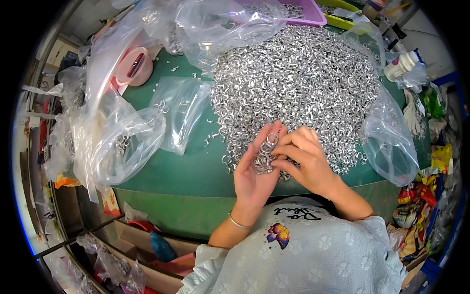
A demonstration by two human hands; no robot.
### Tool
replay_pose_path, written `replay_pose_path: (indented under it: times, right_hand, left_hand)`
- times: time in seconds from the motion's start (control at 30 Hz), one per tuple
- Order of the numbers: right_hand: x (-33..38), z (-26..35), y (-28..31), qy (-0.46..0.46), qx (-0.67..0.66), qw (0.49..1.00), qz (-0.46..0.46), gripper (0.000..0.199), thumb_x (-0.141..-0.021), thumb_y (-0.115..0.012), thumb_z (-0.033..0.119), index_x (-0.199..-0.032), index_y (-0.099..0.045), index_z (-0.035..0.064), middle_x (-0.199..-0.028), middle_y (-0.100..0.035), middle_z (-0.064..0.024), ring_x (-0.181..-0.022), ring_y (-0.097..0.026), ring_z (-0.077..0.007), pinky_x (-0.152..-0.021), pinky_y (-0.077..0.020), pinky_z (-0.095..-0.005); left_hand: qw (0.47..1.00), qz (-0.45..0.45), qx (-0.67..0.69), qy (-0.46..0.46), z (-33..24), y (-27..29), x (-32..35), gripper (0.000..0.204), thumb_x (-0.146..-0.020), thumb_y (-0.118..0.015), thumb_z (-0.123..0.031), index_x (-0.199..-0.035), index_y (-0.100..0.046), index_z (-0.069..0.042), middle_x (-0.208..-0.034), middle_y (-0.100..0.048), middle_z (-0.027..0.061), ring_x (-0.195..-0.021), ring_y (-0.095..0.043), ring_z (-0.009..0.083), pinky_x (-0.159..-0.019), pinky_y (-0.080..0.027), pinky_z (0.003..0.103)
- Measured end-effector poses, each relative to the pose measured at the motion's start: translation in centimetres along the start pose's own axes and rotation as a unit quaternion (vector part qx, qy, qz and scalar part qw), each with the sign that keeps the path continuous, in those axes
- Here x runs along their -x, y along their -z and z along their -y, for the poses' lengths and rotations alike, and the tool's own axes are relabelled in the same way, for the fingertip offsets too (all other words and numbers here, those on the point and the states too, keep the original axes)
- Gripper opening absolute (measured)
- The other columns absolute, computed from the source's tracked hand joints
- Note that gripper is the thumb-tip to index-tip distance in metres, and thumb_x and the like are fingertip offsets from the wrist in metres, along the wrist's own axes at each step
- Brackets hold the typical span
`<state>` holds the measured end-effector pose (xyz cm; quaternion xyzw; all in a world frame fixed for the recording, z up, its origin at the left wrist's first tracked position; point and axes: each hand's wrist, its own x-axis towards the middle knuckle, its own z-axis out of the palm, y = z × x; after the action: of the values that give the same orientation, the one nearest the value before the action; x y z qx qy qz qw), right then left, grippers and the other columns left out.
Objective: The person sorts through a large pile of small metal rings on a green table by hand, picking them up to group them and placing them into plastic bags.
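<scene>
My left hand [255,174] is turned palm up and cupped around a small heap of silver metal rings [264,159]. Over that palm, my right hand [306,159] pinches with thumb and fingertips at one of the rings; the fingers partly cover it. Just beyond both hands spreads a large pile of similar shiny rings [293,83] on the green tabletop [186,171]. A few strays lie at the pile's left edge, near my left fingers.
Clear plastic bags lie left [127,147] and right [391,142] of the pile. A pink cup [142,73] holds a dark red tool. At the back are a purple tray [320,18] and a yellow-green tray [338,22]. A white bottle [401,66] lies tilted at right.
</scene>
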<state>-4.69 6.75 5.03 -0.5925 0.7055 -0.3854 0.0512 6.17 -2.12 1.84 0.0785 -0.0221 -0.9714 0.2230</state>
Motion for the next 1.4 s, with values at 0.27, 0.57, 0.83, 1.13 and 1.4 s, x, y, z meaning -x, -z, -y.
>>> replay_pose_path:
  times: [0.27, 0.57, 0.83, 1.13, 1.4]
  right_hand:
    - [-0.4, 0.7, 0.2, -0.036, -0.06, 0.997, -0.015, 0.012, -0.069, -0.068, 0.006, -0.079, -0.061, 0.0045, -0.083, -0.055, -0.0043, -0.078, -0.05, -0.022, -0.069, -0.0376, -0.0325]
    - [-0.7, -0.4, 0.9, -0.223, -0.568, 0.792, -0.038, 0.005, -0.084, -0.054, 0.004, -0.086, -0.055, 0.0007, -0.088, -0.059, -0.0116, -0.078, -0.059, -0.0203, -0.069, -0.0472, -0.0288]
    - [-1.2, -0.7, 1.6, -0.35, -0.743, 0.569, -0.024, 0.016, -0.09, -0.047, 0.008, -0.101, -0.052, -0.0013, -0.09, -0.059, -0.0125, -0.067, -0.057, -0.0189, -0.055, -0.0435, -0.0237]
    - [0.0, 0.8, 0.3, -0.121, -0.104, 0.986, 0.054, 0.029, -0.072, -0.071, 0.009, -0.098, -0.059, 0.006, -0.083, -0.053, -0.0057, -0.065, -0.055, -0.018, -0.055, -0.0427, -0.0298]
    - [-0.3, 0.9, 0.7, -0.153, -0.131, 0.979, 0.032, 0.029, -0.074, -0.066, 0.002, -0.102, -0.058, 0.002, -0.08, -0.049, -0.008, -0.066, -0.054, -0.0179, -0.056, -0.0434, -0.0281]
  left_hand:
    - [1.0, 0.002, 0.019, 0.02, 0.1, 0.3, 0.0, 0.048, -0.094, -0.035, -0.02, -0.136, -0.028, 0.002, -0.143, -0.027, 0.0179, -0.134, -0.022, 0.0302, -0.109, -0.022, 0.04]
    - [0.999, -0.036, 0.033, 0.01, 0.0, 0.2, 0.0, 0.05, -0.096, -0.032, -0.03, -0.135, -0.031, 0.002, -0.142, -0.029, 0.0161, -0.133, -0.025, 0.028, -0.11, -0.021, 0.042]
    - [0.997, -0.017, 0.08, 0.002, -0.2, -0.3, -0.1, 0.056, -0.095, -0.028, -0.032, -0.138, -0.023, 0.004, -0.145, -0.022, 0.0178, -0.135, -0.02, 0.031, -0.111, -0.016, 0.045]
    - [0.994, -0.008, 0.106, 0.015, -0.2, -0.7, -0.2, 0.057, -0.096, -0.026, -0.036, -0.138, -0.022, 0.003, -0.145, -0.021, 0.0169, -0.136, -0.015, 0.0306, -0.111, -0.016, 0.044]
    - [0.994, 0.008, 0.109, 0.001, 0.1, -0.3, -0.4, 0.058, -0.095, -0.029, -0.033, -0.138, -0.019, 0.003, -0.146, -0.018, 0.0186, -0.136, -0.013, 0.0329, -0.111, -0.012, 0.046]
